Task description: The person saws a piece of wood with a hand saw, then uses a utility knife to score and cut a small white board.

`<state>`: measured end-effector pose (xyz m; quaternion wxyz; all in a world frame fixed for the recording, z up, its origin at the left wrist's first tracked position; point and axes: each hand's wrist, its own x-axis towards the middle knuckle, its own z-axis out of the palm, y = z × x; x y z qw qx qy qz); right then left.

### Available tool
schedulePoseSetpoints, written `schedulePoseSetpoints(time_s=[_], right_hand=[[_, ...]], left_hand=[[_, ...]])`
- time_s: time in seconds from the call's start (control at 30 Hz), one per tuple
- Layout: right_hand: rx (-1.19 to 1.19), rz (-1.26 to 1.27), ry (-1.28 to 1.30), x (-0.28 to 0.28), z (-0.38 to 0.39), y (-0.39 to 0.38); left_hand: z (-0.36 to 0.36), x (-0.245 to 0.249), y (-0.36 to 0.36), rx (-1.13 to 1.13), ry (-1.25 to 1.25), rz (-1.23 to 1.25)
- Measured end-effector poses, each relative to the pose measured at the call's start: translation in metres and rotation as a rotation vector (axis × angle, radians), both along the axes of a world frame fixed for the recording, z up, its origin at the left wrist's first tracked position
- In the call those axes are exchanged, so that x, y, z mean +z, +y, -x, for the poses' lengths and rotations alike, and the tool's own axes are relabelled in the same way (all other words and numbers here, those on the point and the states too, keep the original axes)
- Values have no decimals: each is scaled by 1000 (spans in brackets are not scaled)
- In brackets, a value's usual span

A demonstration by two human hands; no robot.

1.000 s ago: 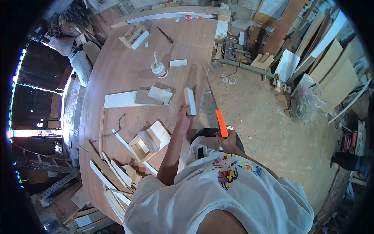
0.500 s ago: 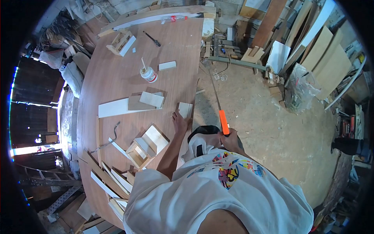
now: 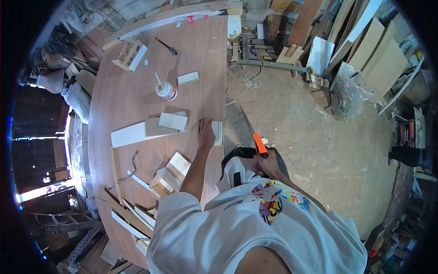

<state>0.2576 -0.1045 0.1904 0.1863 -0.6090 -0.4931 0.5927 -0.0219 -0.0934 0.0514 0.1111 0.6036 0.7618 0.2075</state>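
Note:
My left hand (image 3: 206, 133) lies flat near the table's right edge, fingers stretched forward. Its palm side touches a small whitish wood block (image 3: 218, 133), which has a line along its length and sits flush with that edge. Gripped in my right hand (image 3: 270, 163) is a handsaw (image 3: 259, 144) with an orange and black handle. The saw's thin blade points forward and up, off the table edge and apart from the block. Left of my left hand, pale board pieces (image 3: 173, 121) lie stacked on a long white board (image 3: 128, 136).
The wooden table (image 3: 196, 100) holds a white glue jar (image 3: 166, 91) with a stick in it, a small white block (image 3: 188, 78), a screwdriver-like tool (image 3: 167, 46), a wooden box (image 3: 171, 176) and several strips (image 3: 132, 214). Planks (image 3: 383, 59) lean at the right back.
My left hand has flattened, its fingers reaching further forward beside the block. The saw handle has turned, and its blade points more away from me. The view has shifted slightly.

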Motion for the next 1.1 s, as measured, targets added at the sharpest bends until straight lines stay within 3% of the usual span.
schedulePoseSetpoints(time_s=[0.07, 0.13, 0.2, 0.33, 0.5, 0.6, 0.83, 1.1], right_hand=[[-19, 202, 47, 22, 3, -1], [-13, 230, 24, 18, -2, -4], [50, 35, -42, 15, -4, -5], [-10, -64, 31, 14, -5, -1], [32, -99, 39, 51, 14, 16], [-45, 34, 115, 75, 33, 23], [50, -236, 204, 120, 62, 24], [76, -106, 326, 138, 83, 15]], left_hand=[[0, -5, 8, -50, 5, 2], [-2, -17, 13, -104, 9, 7], [-7, -24, 20, -53, -70, -54], [-17, -22, 41, -48, -94, -90], [-24, -24, 71, -53, 4, -74], [-26, -24, 85, -40, -12, -120], [-20, -27, 94, -55, -187, -125], [-12, -50, 98, -106, -248, -316]])
